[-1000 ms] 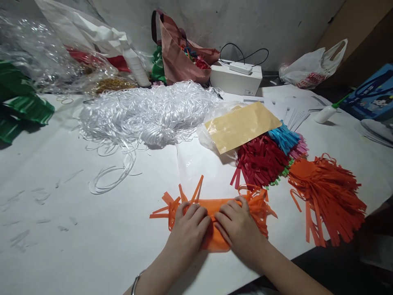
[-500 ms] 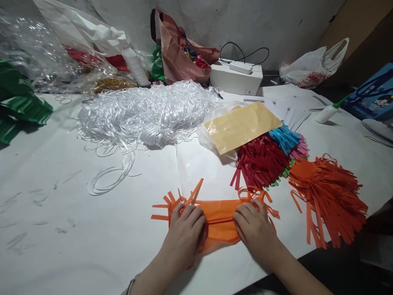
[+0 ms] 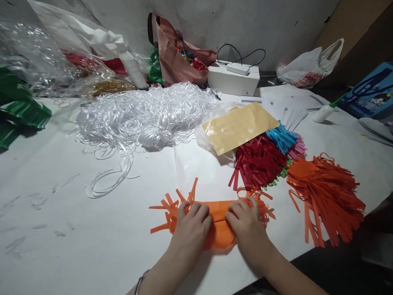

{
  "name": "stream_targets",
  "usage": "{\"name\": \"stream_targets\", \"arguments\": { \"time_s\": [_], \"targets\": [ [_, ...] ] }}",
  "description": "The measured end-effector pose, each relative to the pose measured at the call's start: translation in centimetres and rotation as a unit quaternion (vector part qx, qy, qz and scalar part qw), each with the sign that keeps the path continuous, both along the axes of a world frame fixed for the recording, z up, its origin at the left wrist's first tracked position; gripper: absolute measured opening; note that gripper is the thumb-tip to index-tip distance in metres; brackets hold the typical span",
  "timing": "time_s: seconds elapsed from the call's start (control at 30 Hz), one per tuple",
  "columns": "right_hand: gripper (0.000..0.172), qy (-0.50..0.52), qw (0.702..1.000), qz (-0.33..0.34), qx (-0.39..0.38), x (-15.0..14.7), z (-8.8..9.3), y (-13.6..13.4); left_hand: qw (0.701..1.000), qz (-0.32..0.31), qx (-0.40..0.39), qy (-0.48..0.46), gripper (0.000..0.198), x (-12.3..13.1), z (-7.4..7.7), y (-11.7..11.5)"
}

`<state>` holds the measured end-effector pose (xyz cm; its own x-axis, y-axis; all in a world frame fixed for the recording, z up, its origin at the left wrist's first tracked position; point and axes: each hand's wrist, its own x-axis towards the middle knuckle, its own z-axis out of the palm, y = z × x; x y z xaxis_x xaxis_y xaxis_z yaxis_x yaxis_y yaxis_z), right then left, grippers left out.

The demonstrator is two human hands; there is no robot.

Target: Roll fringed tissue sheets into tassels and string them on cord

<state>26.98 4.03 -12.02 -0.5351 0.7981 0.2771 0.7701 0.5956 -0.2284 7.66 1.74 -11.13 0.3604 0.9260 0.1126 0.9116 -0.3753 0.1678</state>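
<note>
An orange fringed paper (image 3: 219, 233) lies near the front edge of the white-covered table, its cut strips spreading out at the left and right ends. A fold or rolled ridge runs across its middle. My left hand (image 3: 193, 225) is closed on the left part, fingers bent over the ridge. On the right part my right hand (image 3: 247, 225) grips the same paper with curled fingers. Both thumbs are mostly hidden. To the right rests an orange tassel bundle (image 3: 328, 196), beside a dark red one (image 3: 260, 162).
A heap of white ribbon (image 3: 147, 114) lies behind the hands. Further back stand a pink bag (image 3: 181, 61) and a white box (image 3: 233, 80). A tan sheet (image 3: 241, 127) covers part of the bundles. A glue bottle (image 3: 324, 114) stands at the right.
My hands have moved closer together along the orange paper. Less of its middle shows between them, and the strips at the left end have shifted. The view has moved slightly.
</note>
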Motion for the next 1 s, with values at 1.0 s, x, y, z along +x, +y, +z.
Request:
{"name": "stream_targets", "arguments": {
  "time_s": [1.0],
  "targets": [
    [0.021, 0.202, 0.923, -0.212, 0.251, 8.9, 4.4, 9.6, 0.996, -0.060, 0.029, 0.057, 0.053, -1.1, -3.0, -1.9]
  ]
}}
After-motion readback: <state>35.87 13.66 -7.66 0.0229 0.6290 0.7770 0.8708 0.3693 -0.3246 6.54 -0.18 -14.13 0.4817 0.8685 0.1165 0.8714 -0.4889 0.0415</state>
